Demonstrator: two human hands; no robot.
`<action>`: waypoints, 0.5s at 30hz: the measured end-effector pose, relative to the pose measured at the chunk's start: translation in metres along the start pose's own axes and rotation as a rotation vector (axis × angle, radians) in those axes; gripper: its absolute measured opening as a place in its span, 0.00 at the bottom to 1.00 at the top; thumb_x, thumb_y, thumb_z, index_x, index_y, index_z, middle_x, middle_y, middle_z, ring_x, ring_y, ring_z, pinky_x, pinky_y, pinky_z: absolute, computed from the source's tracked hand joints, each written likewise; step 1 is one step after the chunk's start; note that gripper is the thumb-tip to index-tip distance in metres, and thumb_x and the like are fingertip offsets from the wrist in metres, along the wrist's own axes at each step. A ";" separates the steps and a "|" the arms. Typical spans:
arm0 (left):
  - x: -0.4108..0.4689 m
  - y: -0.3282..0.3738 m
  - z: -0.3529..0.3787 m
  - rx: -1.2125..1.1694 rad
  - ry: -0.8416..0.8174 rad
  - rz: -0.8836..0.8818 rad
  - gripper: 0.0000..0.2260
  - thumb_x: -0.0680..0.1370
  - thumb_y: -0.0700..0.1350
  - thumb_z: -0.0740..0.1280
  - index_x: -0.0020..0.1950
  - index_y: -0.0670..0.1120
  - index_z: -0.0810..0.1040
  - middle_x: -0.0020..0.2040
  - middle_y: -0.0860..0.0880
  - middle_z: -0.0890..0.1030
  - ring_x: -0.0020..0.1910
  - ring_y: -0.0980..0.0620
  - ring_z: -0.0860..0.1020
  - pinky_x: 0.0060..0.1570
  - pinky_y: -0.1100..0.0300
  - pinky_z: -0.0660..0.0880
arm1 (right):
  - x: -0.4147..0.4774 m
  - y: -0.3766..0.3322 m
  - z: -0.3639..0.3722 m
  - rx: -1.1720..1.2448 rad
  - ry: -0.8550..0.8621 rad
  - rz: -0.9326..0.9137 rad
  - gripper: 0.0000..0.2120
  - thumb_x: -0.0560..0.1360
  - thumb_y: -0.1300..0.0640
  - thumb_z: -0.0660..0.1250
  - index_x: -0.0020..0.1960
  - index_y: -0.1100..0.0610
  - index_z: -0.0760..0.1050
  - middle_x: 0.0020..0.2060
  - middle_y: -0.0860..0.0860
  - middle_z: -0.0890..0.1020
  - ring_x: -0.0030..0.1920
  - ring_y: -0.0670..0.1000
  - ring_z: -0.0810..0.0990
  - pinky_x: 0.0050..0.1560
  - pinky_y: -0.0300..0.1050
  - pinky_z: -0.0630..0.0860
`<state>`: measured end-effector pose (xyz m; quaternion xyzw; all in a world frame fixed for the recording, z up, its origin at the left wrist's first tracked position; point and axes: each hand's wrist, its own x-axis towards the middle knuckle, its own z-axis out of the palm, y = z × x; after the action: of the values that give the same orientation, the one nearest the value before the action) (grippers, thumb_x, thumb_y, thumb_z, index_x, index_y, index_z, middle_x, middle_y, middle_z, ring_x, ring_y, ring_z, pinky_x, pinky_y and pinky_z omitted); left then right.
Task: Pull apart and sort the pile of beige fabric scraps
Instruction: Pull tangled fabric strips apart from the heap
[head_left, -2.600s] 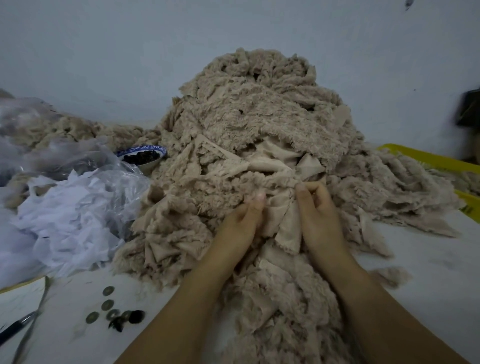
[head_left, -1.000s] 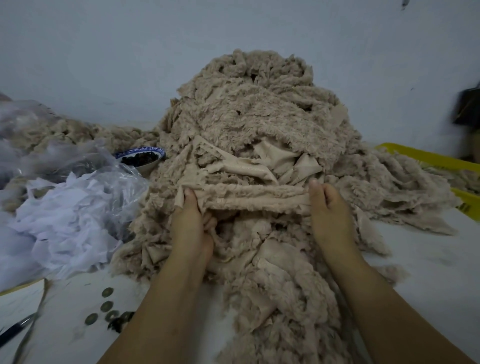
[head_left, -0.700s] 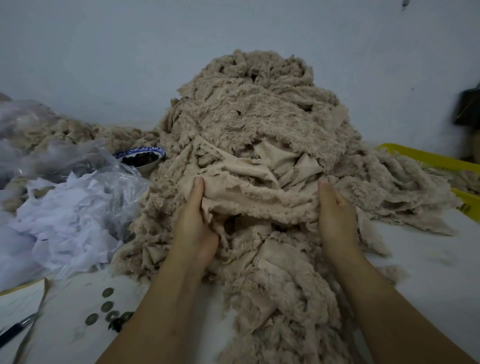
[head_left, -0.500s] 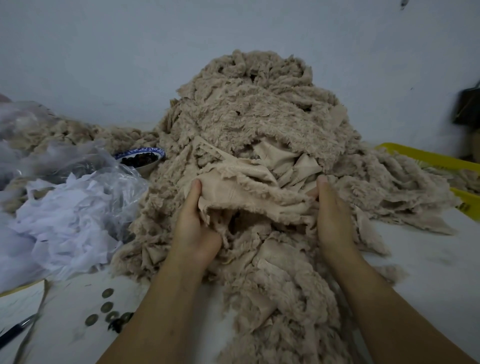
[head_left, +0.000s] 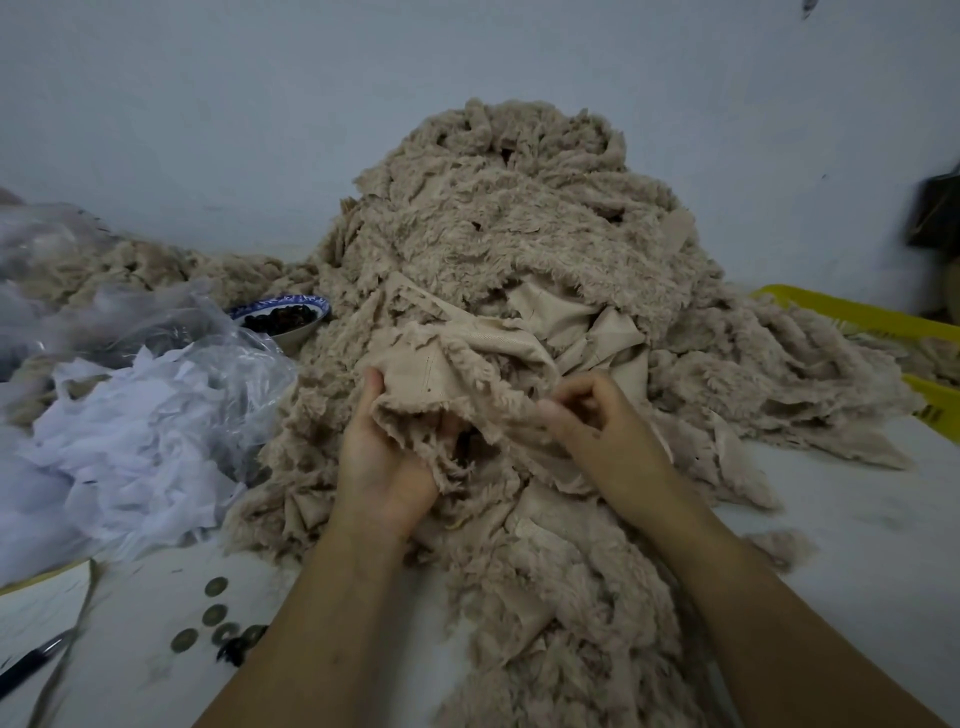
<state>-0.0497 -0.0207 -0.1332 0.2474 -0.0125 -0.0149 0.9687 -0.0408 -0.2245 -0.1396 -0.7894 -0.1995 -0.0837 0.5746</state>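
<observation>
Head view. Dark print on the yellow bin (head_left: 852, 312), far right, is too small to read. The pile (head_left: 519, 234) of beige scraps, fleecy on one face and smooth-woven on the other, covers the desk (head_left: 857, 545) centre up to the wall. The left hand (head_left: 384, 457) grips one scrap (head_left: 447, 374) at the pile's front, thumb on top; the right hand (head_left: 597, 431) pinches its fleecy edge.

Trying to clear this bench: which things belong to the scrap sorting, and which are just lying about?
Job: beige scrap pile; the scrap gripped by left hand and right hand; yellow crate holding more scraps.
Lying about: bowl of dark pieces; bagged white scraps; coins; pen.
</observation>
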 end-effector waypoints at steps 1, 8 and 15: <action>-0.001 0.000 0.000 -0.004 -0.009 -0.013 0.29 0.84 0.60 0.53 0.66 0.38 0.79 0.68 0.37 0.77 0.64 0.39 0.79 0.67 0.44 0.69 | -0.001 0.000 0.003 -0.047 -0.053 0.003 0.17 0.68 0.30 0.64 0.51 0.38 0.73 0.47 0.33 0.80 0.49 0.31 0.78 0.45 0.25 0.72; 0.000 0.002 -0.003 -0.058 -0.019 -0.011 0.28 0.83 0.60 0.55 0.67 0.39 0.78 0.68 0.37 0.77 0.66 0.38 0.77 0.67 0.43 0.70 | 0.004 0.002 -0.001 0.298 0.161 0.070 0.26 0.77 0.38 0.65 0.47 0.64 0.75 0.37 0.58 0.75 0.39 0.49 0.75 0.42 0.44 0.72; 0.002 0.002 -0.003 -0.066 0.017 0.001 0.28 0.84 0.60 0.53 0.72 0.40 0.73 0.69 0.36 0.76 0.70 0.38 0.74 0.71 0.42 0.66 | 0.013 0.005 -0.008 0.500 0.228 0.189 0.19 0.68 0.34 0.71 0.39 0.49 0.85 0.42 0.51 0.86 0.45 0.50 0.84 0.50 0.46 0.80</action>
<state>-0.0480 -0.0171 -0.1350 0.2153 -0.0042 -0.0128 0.9765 -0.0257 -0.2309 -0.1368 -0.6237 -0.0739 -0.0661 0.7754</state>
